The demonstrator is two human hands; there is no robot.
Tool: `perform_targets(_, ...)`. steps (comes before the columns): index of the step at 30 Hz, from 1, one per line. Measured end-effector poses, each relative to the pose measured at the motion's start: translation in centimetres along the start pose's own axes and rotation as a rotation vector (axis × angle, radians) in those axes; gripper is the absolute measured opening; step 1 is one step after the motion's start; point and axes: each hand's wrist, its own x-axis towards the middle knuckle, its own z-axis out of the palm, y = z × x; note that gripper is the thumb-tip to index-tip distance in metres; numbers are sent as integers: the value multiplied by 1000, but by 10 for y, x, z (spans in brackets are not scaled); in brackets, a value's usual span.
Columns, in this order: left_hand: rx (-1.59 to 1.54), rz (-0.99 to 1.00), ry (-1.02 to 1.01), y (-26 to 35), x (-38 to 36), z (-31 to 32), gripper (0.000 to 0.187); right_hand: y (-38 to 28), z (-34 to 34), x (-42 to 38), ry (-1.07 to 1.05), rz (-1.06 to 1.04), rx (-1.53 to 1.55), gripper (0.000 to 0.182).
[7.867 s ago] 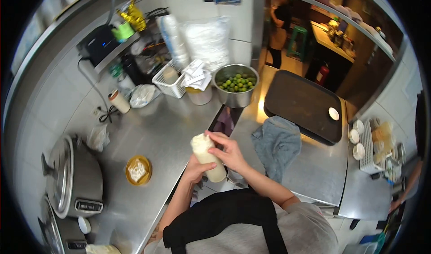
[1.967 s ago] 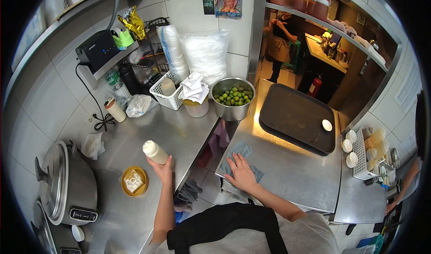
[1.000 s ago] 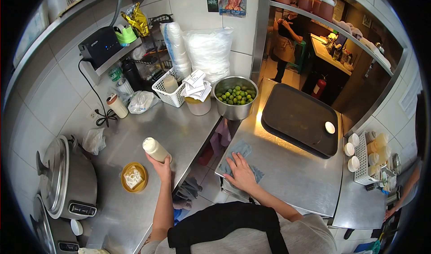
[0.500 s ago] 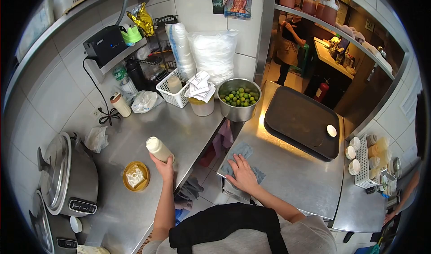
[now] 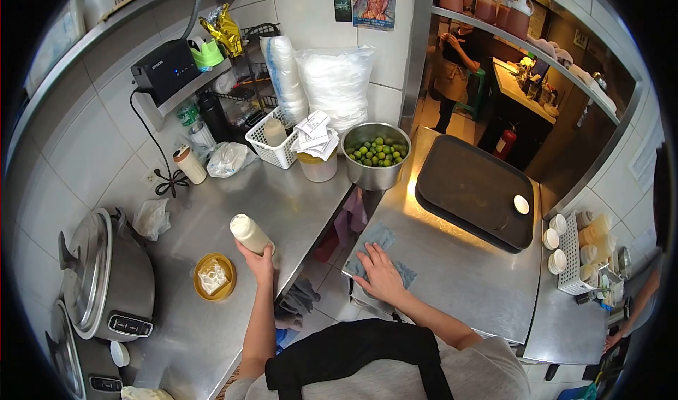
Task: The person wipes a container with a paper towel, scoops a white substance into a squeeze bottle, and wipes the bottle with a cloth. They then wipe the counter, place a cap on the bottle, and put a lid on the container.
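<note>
Squeeze bottle (image 5: 250, 234) — left hand (image 5: 260, 264) is gripping its base, tilting it over the table (image 5: 282, 202); right hand (image 5: 381, 276) is pressing flat, fingers spread, on the cloth (image 5: 378, 241) — apparently for wiping.

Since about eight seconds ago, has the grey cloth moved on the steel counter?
Yes. The grey cloth lay beside the dark tray earlier; now it sits at the counter's near left corner, away from the tray, pressed under the right hand.
</note>
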Motion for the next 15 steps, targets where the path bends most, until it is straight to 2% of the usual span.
perform_targets(11,-34,-24,-13,-2,1,-1,92,-3,2,1,-27,-14,7,59)
perform_targets(14,-9,26,12,-3,-2,-2,93,-4,2,1,-19,-17,18,58)
perform_targets(15,-96,18,-8,-1,-7,-4,93,-4,2,1,-17,-14,17,58)
